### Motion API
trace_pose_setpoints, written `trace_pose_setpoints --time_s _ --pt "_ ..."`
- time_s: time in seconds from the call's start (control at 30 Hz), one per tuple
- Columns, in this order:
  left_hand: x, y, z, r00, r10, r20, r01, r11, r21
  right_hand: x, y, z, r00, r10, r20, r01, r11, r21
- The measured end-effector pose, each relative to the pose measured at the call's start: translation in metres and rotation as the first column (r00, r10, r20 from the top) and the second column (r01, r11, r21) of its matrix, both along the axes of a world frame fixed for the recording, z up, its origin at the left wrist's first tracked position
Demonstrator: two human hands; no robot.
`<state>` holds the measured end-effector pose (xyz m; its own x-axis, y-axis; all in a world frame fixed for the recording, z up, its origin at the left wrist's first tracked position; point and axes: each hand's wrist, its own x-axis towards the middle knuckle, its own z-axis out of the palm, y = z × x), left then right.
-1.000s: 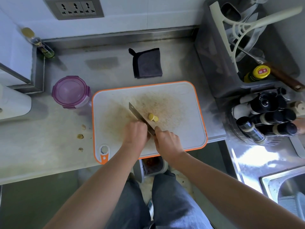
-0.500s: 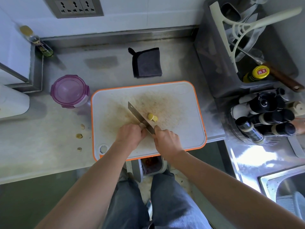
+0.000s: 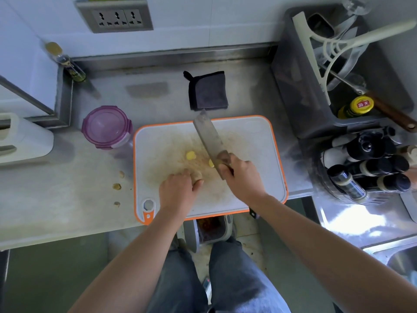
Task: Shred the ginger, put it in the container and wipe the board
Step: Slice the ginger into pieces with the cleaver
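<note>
Overhead, a person's right grip [image 3: 239, 175] is clamping around the handle of one cleaver [image 3: 206, 134]. The blade is showing its broad face above the one white, orange-rimmed board [image 3: 259, 154]. Its long axis is running from 5 o'clock to 11 o'clock, and the tip is pointing to 11 o'clock, just past the board's far edge. Whether the edge is touching the board cannot be told.

The left grip [image 3: 178, 188] is curling its fingers over one brownish ginger chunk [image 3: 198, 175] and holding it on the board's near half. Two yellow cut ginger pieces [image 3: 190, 155] are lying on the board. One is sitting at 12 o'clock from the left grip, and the other is sitting just beside the blade's heel.

One purple-lidded container [image 3: 106, 126], lid on, is standing on the bench [image 3: 56, 211] at 10 o'clock from the board, just beside its corner. One folded dark cloth [image 3: 208, 91] is lying at 12 o'clock, near the cleaver's tip. Three small scraps [image 3: 116, 186] are lying on the bench at 9 o'clock from the board.
</note>
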<state>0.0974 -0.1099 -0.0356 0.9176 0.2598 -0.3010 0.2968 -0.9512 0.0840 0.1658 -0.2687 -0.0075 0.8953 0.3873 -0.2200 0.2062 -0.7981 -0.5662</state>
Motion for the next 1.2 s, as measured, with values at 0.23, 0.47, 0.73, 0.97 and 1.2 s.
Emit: trace_pose_setpoints --time_s 0.23,0.47,0.73,0.97,1.2 --pt "-0.005 0.002 -0.005 0.999 0.034 0.014 -0.034 0.999 -0.011 0.001 -0.012 -0.010 0.995 -0.046 -0.088 0.047 0.999 0.012" --pt "-0.009 0.009 -0.005 0.999 0.039 0.008 -0.039 0.999 0.022 -0.008 0.007 -0.010 0.963 0.249 -0.101 -0.264 0.947 -0.184" --pt "-0.007 0.002 -0.006 0.999 0.048 0.025 -0.047 0.998 -0.037 -0.009 -0.016 -0.008 0.994 0.050 -0.098 -0.066 0.983 -0.169" --pt "-0.003 -0.004 -0.006 0.999 0.040 0.017 -0.039 0.999 -0.033 -0.010 -0.014 -0.010 0.997 0.042 -0.069 -0.055 0.978 -0.203" --pt "-0.010 0.000 -0.002 0.989 0.077 0.130 -0.057 0.987 -0.151 -0.021 -0.012 -0.004 0.987 0.135 -0.087 -0.152 0.958 -0.243"
